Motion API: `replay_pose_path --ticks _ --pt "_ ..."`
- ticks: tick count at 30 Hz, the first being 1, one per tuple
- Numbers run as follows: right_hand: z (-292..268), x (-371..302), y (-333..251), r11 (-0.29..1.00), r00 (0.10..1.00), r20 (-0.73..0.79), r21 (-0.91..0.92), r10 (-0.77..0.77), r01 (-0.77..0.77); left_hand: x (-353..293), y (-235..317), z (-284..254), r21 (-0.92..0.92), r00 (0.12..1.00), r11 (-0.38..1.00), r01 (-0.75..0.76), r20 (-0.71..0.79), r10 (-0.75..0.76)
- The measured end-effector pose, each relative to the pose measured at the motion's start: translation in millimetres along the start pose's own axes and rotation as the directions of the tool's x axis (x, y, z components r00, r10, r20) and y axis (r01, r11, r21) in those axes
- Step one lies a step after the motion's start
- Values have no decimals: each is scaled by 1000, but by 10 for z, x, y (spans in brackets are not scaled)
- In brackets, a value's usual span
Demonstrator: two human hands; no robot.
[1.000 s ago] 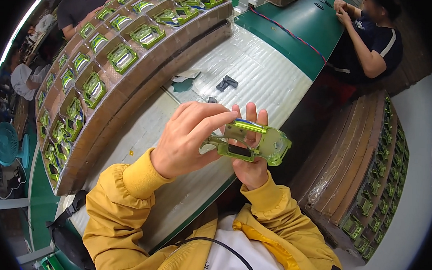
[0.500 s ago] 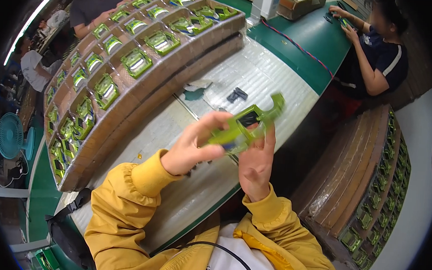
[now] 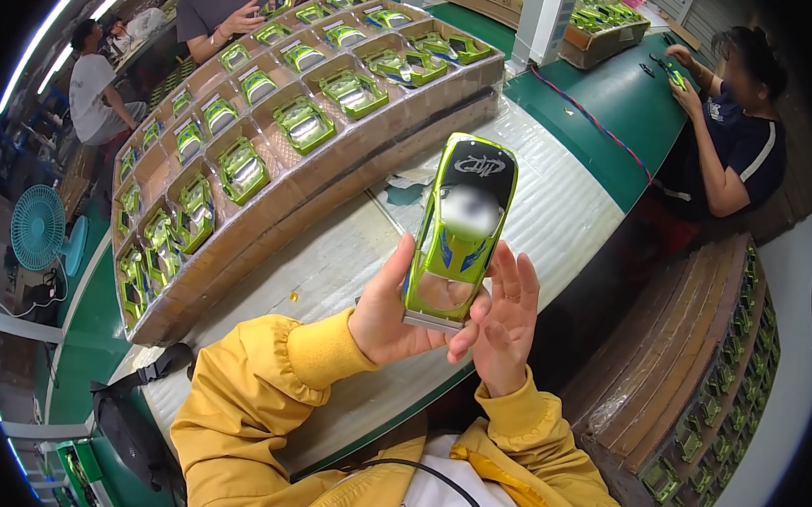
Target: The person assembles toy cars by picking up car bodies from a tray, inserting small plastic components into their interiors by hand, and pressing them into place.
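A lime-green toy car body shell with a black top end and blue markings is held upright, its outer side towards me. My left hand is closed round its lower left edge, thumb along the side. Fingertips show at its lower right corner. Close beside that corner is my right hand, palm up, with its fingers stretched and apart; whether it touches the shell's far side is hidden.
A divided cardboard tray of similar green shells, stacked on another, stands at left. More stacked trays are at right. A co-worker handles a part at the green table. Another person stands behind the left tray. A turquoise fan is far left.
The shell has turned from a blurred, tilted pose to upright, with its outer side facing me. My left hand now grips its lower end; my right hand is beside it. The view has shifted slightly.
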State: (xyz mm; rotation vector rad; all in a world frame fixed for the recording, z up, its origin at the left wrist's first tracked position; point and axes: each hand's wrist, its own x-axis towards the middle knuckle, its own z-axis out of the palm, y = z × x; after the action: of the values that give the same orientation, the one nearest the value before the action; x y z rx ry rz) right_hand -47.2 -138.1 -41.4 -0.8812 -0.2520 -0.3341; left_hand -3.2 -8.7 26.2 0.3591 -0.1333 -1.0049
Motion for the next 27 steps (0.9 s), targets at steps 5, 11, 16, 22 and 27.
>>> replay_pose_path --ticks 5,11,16,22,27 --pt "4 3 6 1000 1000 4 -2 14 -14 -9 -1 39 -34 998 999 7 -60 -9" --pt "-11 -7 9 999 999 15 19 32 -32 -20 13 58 -65 999 997 31 -39 -33" --pt "-53 -6 2 999 998 43 21 34 -35 2 8 -48 -173 987 981 87 147 -61" --pt "-56 43 29 999 998 58 42 29 -31 12 34 0 -112 997 992 56 65 -49" --pt "-61 -25 97 999 996 -78 27 44 -42 -34 289 98 519 966 846 -123 -132 221"
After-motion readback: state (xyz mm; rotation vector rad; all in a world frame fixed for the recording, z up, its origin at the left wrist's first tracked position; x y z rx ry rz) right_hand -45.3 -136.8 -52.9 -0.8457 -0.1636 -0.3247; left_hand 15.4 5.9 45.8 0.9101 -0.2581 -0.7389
